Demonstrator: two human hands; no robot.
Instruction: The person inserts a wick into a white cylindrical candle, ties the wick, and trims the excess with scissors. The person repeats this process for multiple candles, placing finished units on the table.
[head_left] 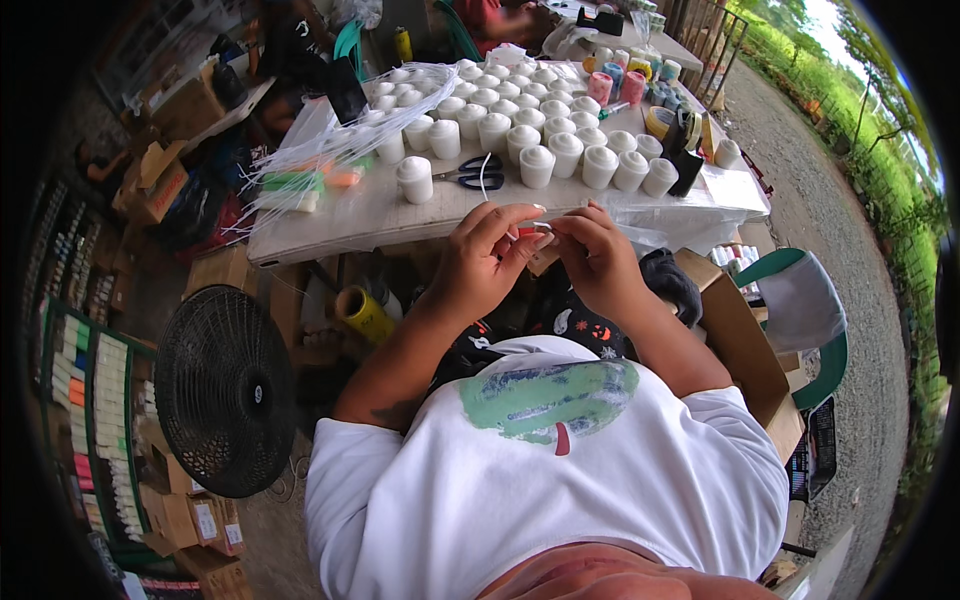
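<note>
Just above the near edge of the table, between my two hands, sits a small red piece (527,232), bright and glossy-looking against the skin, mostly covered by my fingertips so that its full shape is hidden. Close to it is a white strip (486,182), thin, smooth and pale, which rises from behind my left hand in a gentle curve and ends in front of the scissors; whether it joins the red piece I cannot tell. My left hand (492,242) has its thumb and fingers drawn together in a pinch at the red piece, and my right hand (592,248) is curled just beside it, thumb against fingers, though what lies between those tips is too small to make out. Beyond them, on the pale table (325,236), lie dark-handled scissors (472,178), with one white cup-shaped piece with a domed top (414,181) just to their left and many more like it standing in a dense group behind and to the right. A loose bundle of thin white strips (335,140) spreads over the table's left side, above some green and orange bits. At the right stand a black tape dispenser (684,155) and, farther back, some small red, blue and yellow pieces. Below the table's left side, a yellow roll (364,315) shows near my left forearm, with a black fan (224,390) farther left, and an open cardboard box (738,350) stands beyond my right arm
</note>
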